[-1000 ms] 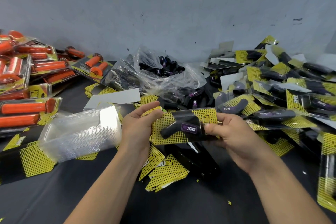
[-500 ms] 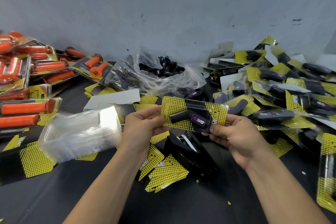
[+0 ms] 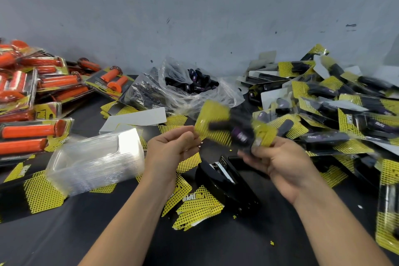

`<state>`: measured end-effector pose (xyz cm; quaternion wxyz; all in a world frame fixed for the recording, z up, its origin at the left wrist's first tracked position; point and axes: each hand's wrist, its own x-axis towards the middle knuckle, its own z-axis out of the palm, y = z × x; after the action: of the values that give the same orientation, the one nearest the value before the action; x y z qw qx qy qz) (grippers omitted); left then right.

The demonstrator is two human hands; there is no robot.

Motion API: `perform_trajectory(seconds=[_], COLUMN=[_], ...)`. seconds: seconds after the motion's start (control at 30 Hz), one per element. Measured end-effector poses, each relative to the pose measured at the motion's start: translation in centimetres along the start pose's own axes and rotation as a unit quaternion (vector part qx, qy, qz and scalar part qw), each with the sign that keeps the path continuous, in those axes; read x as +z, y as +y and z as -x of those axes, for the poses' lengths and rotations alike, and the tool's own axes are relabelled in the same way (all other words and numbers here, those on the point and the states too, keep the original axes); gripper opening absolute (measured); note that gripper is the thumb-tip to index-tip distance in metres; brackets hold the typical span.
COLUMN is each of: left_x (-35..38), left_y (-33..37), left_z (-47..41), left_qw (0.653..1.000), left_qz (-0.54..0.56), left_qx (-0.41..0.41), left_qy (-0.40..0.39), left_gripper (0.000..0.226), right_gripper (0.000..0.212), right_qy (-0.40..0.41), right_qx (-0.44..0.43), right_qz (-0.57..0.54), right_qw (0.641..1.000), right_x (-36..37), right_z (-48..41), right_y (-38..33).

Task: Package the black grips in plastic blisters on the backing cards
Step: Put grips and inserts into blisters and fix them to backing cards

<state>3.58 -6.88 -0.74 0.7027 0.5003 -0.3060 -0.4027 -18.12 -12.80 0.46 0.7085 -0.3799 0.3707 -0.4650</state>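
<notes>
A blurred yellow-and-black backing card (image 3: 212, 113) with a black grip (image 3: 220, 125) under its plastic blister hangs tilted above the table. My right hand (image 3: 278, 162) grips the card's right end. My left hand (image 3: 170, 149) sits at the card's lower left corner, its fingers loosely curled with nothing seen between them. A stack of empty clear blisters (image 3: 95, 162) lies to the left of my left hand. Loose backing cards (image 3: 194, 203) lie under my hands. A clear bag of loose black grips (image 3: 194, 84) stands behind.
A black stapler (image 3: 226, 181) lies on the dark table between my forearms. Finished black-grip packs (image 3: 345, 110) are heaped on the right. Packs of orange grips (image 3: 32, 93) are piled on the left. A grey wall (image 3: 194, 17) closes the back.
The packaged card has swung up and to the right and is now blurred. My left hand stays low at its left corner; my right hand has turned with the card.
</notes>
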Motion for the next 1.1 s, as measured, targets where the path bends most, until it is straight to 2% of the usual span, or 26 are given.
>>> perform_trajectory(seconds=[0.07,0.1,0.17,0.3,0.43,0.5,0.57,0.63,0.67,0.73,0.83,0.93,1.1], left_x=[0.0,0.0,0.1,0.4,0.6,0.5,-0.8,-3.0,-4.4,-7.2,-10.4,-11.4,-11.2], left_y=[0.0,0.1,0.2,0.3,1.1,2.2,3.9,6.1,7.1,8.6,9.7,10.2,9.9], left_z=[0.0,0.0,0.1,0.5,1.3,1.9,2.0,1.2,0.7,-0.2,-0.8,-1.0,-1.0], left_qw=[1.0,1.0,0.999,0.986,0.904,0.856,0.81,0.792,0.8,0.812,0.781,0.773,0.736], left_qz=[-0.005,-0.009,-0.025,-0.124,-0.335,-0.397,-0.435,-0.466,-0.48,-0.518,-0.595,-0.605,-0.641], left_qx=[0.008,0.011,0.019,0.094,0.245,0.307,0.351,0.322,0.275,0.157,0.062,0.078,0.114], left_qy=[0.014,0.021,0.03,0.058,0.101,0.123,0.178,0.226,0.232,0.216,0.178,0.175,0.187], left_gripper=[0.014,0.013,0.012,0.016,0.022,0.02,0.023,0.029,0.035,0.048,0.043,0.025,0.021], right_gripper=[0.011,0.012,0.024,0.021,0.025,0.025,0.025,0.025,0.026,0.027,0.029,0.03,0.031], right_qy=[0.056,0.063,0.03,-0.022,-0.005,0.006,0.015,0.021,0.021,0.015,0.003,0.0,-0.003], right_qx=[-0.04,-0.053,-0.051,-0.066,-0.141,-0.196,-0.246,-0.275,-0.283,-0.287,-0.296,-0.307,-0.308], right_qz=[-0.144,-0.155,-0.071,0.126,0.299,0.386,0.434,0.45,0.454,0.462,0.473,0.482,0.484], right_qw=[0.987,0.984,0.996,0.99,0.944,0.902,0.867,0.849,0.844,0.839,0.83,0.821,0.819], right_x=[-0.2,-0.4,-0.2,1.3,1.9,2.2,2.7,3.0,3.1,3.4,3.6,3.6,3.5], right_z=[-0.2,-0.3,-0.3,0.3,0.6,1.0,1.5,1.8,1.9,2.0,2.2,2.0,1.8], right_y=[-0.5,-0.6,-0.1,2.0,3.3,3.5,3.6,3.7,3.8,4.0,4.3,4.7,4.9])
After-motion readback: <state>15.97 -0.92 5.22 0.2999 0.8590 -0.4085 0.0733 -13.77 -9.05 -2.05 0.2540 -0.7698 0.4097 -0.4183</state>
